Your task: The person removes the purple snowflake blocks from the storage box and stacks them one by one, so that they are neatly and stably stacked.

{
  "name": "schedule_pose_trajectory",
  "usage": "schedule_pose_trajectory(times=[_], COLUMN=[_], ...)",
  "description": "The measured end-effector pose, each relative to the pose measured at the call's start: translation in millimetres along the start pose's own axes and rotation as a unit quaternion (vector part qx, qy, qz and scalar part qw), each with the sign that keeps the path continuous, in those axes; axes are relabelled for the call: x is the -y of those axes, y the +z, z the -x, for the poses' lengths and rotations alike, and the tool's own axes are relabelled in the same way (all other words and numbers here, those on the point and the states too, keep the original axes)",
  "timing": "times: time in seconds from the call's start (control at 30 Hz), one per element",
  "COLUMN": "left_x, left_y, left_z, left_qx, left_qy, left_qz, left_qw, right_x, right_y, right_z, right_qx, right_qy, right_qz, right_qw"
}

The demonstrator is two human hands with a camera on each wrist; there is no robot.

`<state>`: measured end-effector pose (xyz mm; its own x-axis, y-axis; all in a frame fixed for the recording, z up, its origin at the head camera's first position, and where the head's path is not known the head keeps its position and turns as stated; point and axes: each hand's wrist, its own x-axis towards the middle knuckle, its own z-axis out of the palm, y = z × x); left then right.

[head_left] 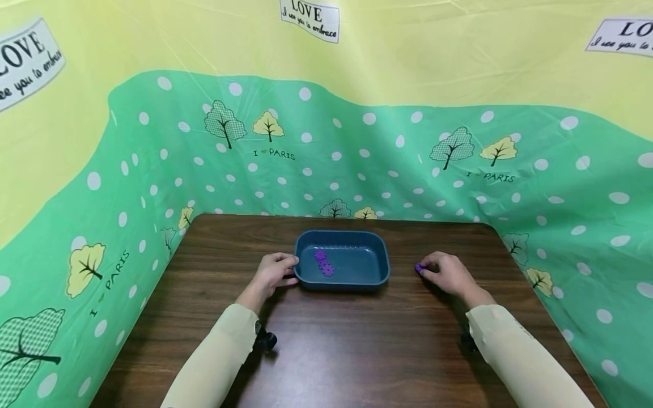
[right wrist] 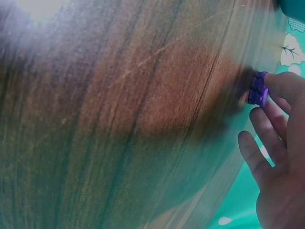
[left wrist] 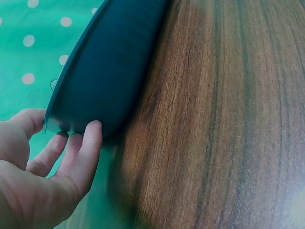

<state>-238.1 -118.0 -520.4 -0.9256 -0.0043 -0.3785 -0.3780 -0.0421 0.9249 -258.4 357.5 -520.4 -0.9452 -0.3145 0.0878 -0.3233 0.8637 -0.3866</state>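
Observation:
A dark blue rectangular plastic tray (head_left: 342,284) sits near the far side of the table. My left hand (head_left: 274,272) holds its left end; in the left wrist view the thumb is at the rim and the fingertips (left wrist: 94,128) touch the outer wall. Purple flower-shaped pieces (head_left: 326,268) lie in a short row inside the tray, left of its middle. Out to the right of the tray, my right hand (head_left: 449,273) pinches a small stack of purple flower-shaped pieces (right wrist: 258,89) between thumb and forefinger, just at the tabletop. Its other fingers are spread apart.
The brown wood-grain table (head_left: 352,345) has rounded far corners. Behind it and along both sides hangs a green and yellow cloth (head_left: 285,102) with white dots, trees and lettering. A black wrist mount (head_left: 266,339) sticks out below the left sleeve.

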Motion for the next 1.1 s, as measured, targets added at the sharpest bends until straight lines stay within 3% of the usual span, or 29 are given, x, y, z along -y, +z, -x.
schedule_pose_trajectory(times=[0.6, 1.1], left_x=[-1.4, 0.7], left_y=[0.0, 0.0], left_z=[0.1, -2.3], left_qx=[0.003, 0.004], left_qy=[-0.007, -0.006], left_qz=[0.002, 0.013], left_qw=[1.0, 0.9999], right_x=[1, 8], right_y=[-2, -18], right_z=[0.2, -7.1], right_qx=[-0.002, -0.008], right_qy=[0.0, -0.004], right_qz=[0.007, -0.001], right_qw=[1.0, 1.0])
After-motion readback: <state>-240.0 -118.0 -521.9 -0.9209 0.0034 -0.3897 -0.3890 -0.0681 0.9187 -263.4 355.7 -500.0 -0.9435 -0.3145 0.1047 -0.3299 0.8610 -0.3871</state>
